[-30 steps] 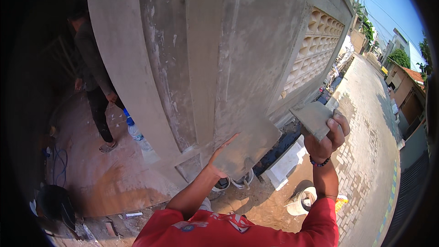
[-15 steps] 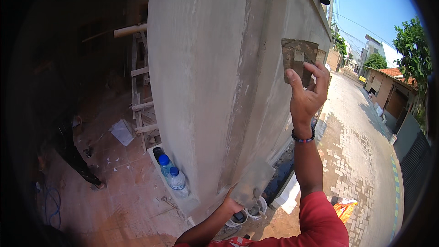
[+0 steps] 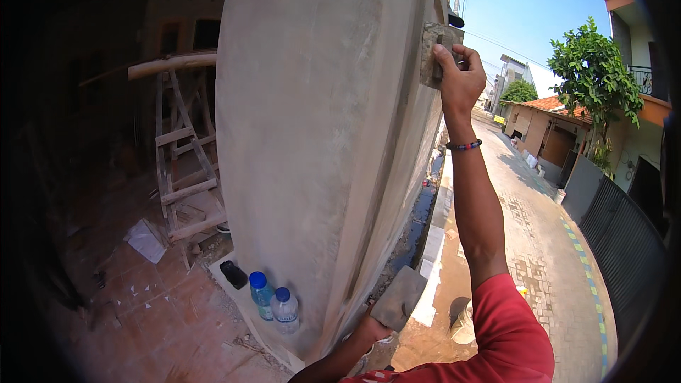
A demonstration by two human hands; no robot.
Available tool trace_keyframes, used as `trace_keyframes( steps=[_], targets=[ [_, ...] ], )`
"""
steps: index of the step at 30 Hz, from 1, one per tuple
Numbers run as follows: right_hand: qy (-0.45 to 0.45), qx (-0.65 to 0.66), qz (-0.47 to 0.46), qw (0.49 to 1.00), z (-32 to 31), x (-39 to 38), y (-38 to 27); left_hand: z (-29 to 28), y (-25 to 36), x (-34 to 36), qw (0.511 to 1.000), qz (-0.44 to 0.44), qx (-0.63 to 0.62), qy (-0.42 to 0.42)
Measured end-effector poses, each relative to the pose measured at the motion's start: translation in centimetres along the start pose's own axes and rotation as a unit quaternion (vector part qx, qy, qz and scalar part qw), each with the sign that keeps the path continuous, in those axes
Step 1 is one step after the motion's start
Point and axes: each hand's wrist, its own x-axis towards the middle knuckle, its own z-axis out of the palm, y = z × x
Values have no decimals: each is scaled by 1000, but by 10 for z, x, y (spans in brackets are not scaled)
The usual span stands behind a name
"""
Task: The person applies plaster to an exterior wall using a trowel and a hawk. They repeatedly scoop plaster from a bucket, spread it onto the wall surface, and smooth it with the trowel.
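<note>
My right hand (image 3: pixel 460 78) is raised to the far side of the grey plastered wall (image 3: pixel 291 120). Its thumb and fingers grip the handle of a square plastering float (image 3: pixel 428 57), whose plate lies at the wall's surface. Low down beside the wall's foot, my left hand (image 3: pixel 369 332) holds a flat grey rectangular plate (image 3: pixel 401 299), tilted, with a dark spot on its face. The left fingers are partly hidden by that plate. A narrow vertical recess (image 3: pixel 372 191) runs down the wall between my hands.
Two blue-capped plastic bottles (image 3: pixel 286 314) and a black object (image 3: pixel 233 274) stand on the ledge (image 3: pixel 255 326). A wooden trestle (image 3: pixel 186 170) is behind at left. Beside the wall runs a water-filled drain (image 3: pixel 418 223); a pale bucket (image 3: pixel 464 326) and a paved lane (image 3: pixel 528 206) lie right.
My right hand with the float has moved higher and farther along the wall. The plate in my left hand is turned differently. The whole view has shifted, showing more trestle and drain.
</note>
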Motion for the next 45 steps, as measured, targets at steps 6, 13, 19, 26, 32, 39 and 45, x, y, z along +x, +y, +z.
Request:
trace_keyframes(
  steps=[6,13,19,26,32,39,45],
  targets=[
    [34,-51,-35,997,26,52,-15,-21,0,0,996,-15,29,77],
    [25,-115,-78,990,53,101,-22,-45,-1,1,997,-31,-1,69],
    [23,-157,-69,985,68,112,-29,-58,3,7,998,-28,-3,54],
    [5,-193,-108,975,69,124,-23,-69,4,8,998,-43,-31,46],
    [-23,-176,-69,982,58,94,-15,-80,1,11,997,-60,-21,41],
    [-75,-104,-2,992,11,37,-18,-72,-4,5,994,-50,5,94],
    [-11,-135,-101,986,45,102,-27,-85,-2,7,994,-79,2,76]
  ],
)
